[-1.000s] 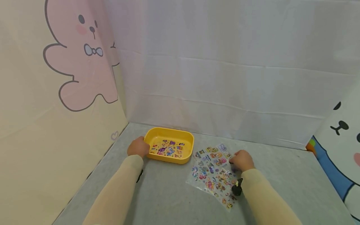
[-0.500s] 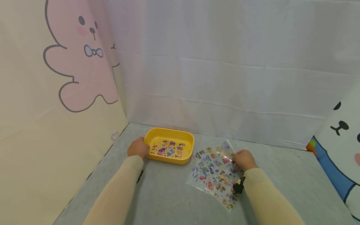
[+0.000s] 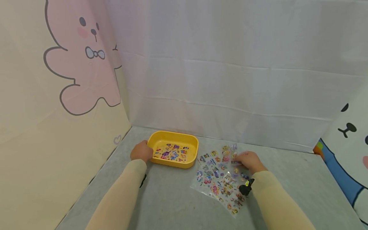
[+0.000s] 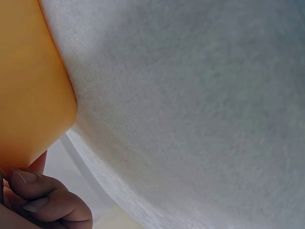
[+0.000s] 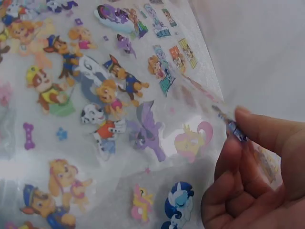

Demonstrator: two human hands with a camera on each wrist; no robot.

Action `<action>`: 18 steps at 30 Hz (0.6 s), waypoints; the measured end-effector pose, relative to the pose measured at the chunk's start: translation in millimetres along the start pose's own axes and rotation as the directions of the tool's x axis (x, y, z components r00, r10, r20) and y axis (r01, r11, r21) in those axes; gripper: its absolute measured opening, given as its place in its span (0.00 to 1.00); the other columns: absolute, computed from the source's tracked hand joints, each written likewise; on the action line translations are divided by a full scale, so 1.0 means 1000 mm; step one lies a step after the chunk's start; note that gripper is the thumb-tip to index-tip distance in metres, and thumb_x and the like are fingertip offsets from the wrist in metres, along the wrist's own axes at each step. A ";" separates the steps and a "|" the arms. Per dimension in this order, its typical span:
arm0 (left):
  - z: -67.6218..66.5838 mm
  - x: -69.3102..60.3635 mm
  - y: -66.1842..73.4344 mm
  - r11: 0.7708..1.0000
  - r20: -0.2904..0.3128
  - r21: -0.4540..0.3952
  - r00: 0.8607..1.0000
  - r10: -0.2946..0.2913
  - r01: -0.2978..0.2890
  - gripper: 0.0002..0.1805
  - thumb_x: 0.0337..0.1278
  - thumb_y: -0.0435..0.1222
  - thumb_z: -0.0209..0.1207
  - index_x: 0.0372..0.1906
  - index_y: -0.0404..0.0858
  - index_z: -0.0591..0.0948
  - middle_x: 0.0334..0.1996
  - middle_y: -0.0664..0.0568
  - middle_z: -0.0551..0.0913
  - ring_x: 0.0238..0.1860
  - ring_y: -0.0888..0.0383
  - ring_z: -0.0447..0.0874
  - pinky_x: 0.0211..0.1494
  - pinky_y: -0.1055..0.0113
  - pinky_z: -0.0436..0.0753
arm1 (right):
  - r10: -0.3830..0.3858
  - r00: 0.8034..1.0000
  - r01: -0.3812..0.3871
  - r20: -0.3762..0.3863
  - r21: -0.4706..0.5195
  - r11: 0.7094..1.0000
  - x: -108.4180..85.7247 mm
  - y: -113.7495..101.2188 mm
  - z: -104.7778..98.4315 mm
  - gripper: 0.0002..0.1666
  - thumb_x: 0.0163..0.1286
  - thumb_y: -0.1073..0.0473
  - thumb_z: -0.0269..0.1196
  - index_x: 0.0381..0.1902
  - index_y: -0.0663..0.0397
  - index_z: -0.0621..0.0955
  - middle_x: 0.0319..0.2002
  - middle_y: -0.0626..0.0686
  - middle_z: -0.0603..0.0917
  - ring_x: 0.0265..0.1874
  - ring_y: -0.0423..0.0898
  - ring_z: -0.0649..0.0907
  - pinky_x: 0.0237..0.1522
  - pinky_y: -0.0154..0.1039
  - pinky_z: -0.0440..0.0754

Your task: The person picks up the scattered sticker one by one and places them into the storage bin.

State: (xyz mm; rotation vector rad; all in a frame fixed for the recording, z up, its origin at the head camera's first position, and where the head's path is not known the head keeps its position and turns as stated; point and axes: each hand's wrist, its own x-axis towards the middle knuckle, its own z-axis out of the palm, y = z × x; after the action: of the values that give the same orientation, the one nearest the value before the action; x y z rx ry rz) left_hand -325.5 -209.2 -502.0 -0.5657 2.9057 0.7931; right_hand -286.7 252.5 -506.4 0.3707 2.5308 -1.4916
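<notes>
The left hand point(image 3: 141, 151) grips the left end of a yellow tray point(image 3: 191, 164), whose floor shows colourful cartoon stickers. In the left wrist view, curled fingers point(image 4: 50, 198) meet the tray's edge point(image 4: 33, 95). To the right of the tray, clear sheets of cartoon stickers point(image 3: 214, 188) lie overlapping on the table. Thumb and fingers of the right hand point(image 3: 249, 161) pinch the edge of a clear sticker piece at the sheets' upper right. The right wrist view shows that edge lifted and bent between the right hand's point(image 5: 257, 167) thumb and forefinger.
The grey tabletop point(image 3: 172, 198) runs to a white curtain point(image 3: 215, 95) behind. A cream sheet with a pink bear print point(image 3: 89, 73) hangs at the left, and another printed sheet point(image 3: 356, 159) at the right. A dark device sits at the right wrist.
The right hand has moved slightly right, and the clear piece it pinches has lifted and shifted at the sheets' upper right. The left hand and the tray look unmoved.
</notes>
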 end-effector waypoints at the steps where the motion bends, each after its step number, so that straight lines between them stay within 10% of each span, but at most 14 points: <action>1: 0.000 0.000 0.000 1.000 0.000 0.000 1.000 -0.002 0.002 0.29 0.66 0.35 0.53 0.71 0.29 0.71 0.57 0.34 0.82 0.46 0.43 0.81 0.57 0.43 0.80 | -0.005 1.000 0.005 0.003 -0.002 1.000 0.000 0.000 0.000 0.12 0.70 0.58 0.68 0.39 0.65 0.83 0.30 0.53 0.83 0.27 0.47 0.79 0.31 0.43 0.78; 9: 0.002 0.004 -0.001 1.000 -0.004 0.013 1.000 -0.008 0.008 0.30 0.66 0.35 0.53 0.71 0.30 0.71 0.57 0.34 0.82 0.45 0.43 0.81 0.57 0.43 0.80 | -0.010 0.997 -0.005 0.070 0.205 0.979 0.002 -0.004 0.000 0.16 0.82 0.63 0.43 0.54 0.72 0.70 0.32 0.54 0.76 0.29 0.48 0.76 0.35 0.42 0.79; 18: 0.001 0.001 0.001 1.000 -0.010 0.021 1.000 -0.015 0.015 0.30 0.66 0.35 0.54 0.71 0.30 0.71 0.57 0.34 0.82 0.45 0.43 0.81 0.57 0.44 0.80 | -0.064 0.993 0.029 0.095 0.330 0.943 0.000 0.000 -0.002 0.23 0.81 0.64 0.53 0.65 0.77 0.71 0.40 0.53 0.85 0.35 0.41 0.83 0.42 0.38 0.84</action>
State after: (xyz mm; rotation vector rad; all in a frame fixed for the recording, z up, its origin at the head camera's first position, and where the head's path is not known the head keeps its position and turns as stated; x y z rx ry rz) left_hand -326.6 -208.0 -502.0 -0.5901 2.9111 0.7594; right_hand -287.1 253.9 -505.4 0.2701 2.2242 -1.9041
